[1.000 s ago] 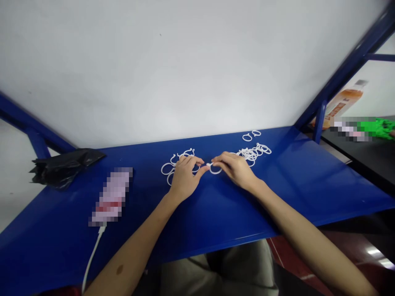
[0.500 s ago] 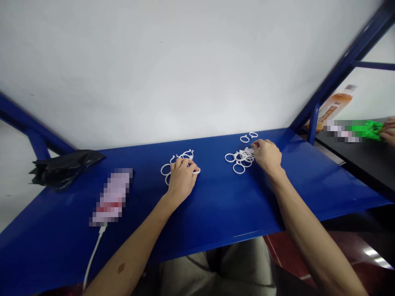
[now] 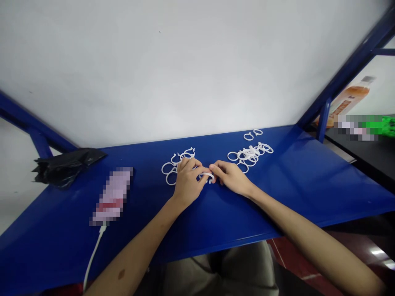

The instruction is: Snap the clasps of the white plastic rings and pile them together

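My left hand (image 3: 187, 181) and my right hand (image 3: 231, 177) meet at the middle of the blue table (image 3: 277, 197). Both pinch one white plastic ring (image 3: 206, 176) between their fingertips, just above the table top. A small heap of white rings (image 3: 176, 163) lies behind my left hand. A second, larger heap of white rings (image 3: 250, 153) lies behind and to the right of my right hand. Two single rings (image 3: 253, 134) sit farther back near the wall.
A crumpled black bag (image 3: 66, 165) lies at the back left. A blurred flat object (image 3: 112, 195) with a white cable (image 3: 92, 257) lies left of my left arm. An orange bottle (image 3: 347, 100) stands behind the blue frame post (image 3: 322, 119) at the right, beside a black table (image 3: 367, 158).
My right hand came back left from the right heap with a ring. My left hand shifted forward off its heap, and both hands now grip the ring together.
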A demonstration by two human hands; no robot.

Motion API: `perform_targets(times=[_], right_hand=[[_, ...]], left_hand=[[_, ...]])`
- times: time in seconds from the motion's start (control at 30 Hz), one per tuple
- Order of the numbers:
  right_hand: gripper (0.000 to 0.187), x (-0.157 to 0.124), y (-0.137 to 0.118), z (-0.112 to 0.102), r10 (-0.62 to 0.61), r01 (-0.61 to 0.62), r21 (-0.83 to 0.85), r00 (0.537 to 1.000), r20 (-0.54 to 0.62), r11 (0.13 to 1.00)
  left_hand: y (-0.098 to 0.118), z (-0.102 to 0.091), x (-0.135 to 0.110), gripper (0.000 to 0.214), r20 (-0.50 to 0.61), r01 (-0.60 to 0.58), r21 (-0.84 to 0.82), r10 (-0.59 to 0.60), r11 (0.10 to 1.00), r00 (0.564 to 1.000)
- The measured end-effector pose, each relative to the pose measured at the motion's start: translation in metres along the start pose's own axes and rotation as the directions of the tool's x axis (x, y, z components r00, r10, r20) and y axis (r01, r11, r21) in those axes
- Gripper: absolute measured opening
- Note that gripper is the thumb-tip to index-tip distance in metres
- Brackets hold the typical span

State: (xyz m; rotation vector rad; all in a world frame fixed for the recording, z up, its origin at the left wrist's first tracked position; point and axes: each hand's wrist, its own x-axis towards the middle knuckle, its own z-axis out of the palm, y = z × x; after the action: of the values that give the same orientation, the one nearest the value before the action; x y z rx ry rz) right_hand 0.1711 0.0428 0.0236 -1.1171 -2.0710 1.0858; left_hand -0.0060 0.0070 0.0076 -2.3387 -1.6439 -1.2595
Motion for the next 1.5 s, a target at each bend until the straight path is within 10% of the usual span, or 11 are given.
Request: perform_targets(times=[0.4, 0.93, 1.23, 1.5], right_hand=[[0.029, -0.002, 0.004, -0.008, -0.031, 0.018, 0.160, 0.996, 0.083, 0.987], [0.029, 0.005, 0.006, -0.008, 0.086, -0.140, 0.556, 0.989, 0.122, 0.819], [0.023, 0.011, 0.022, -0.011, 0.065, -0.036, 0.387, 0.996, -0.061, 0.922], [0.019, 0.004, 0.009, -0.012, -0.085, 0.099, 0.196, 0.993, -0.078, 0.976]], left_hand=[[-0.001, -0.007, 0.008, 0.011, 0.023, 0.184, -0.110, -0.183, 0.977, 0.983], [-0.001, -0.002, 0.003, 0.016, -0.001, -0.038, -0.102, 0.039, 0.994, 0.999], [-0.001, -0.003, -0.001, 0.060, 0.121, -0.062, -0.164, 0.082, 0.985, 0.989], [-0.013, -0.006, 0.009, 0.016, 0.180, 0.218, -0.338, -0.164, 0.916, 0.970]])
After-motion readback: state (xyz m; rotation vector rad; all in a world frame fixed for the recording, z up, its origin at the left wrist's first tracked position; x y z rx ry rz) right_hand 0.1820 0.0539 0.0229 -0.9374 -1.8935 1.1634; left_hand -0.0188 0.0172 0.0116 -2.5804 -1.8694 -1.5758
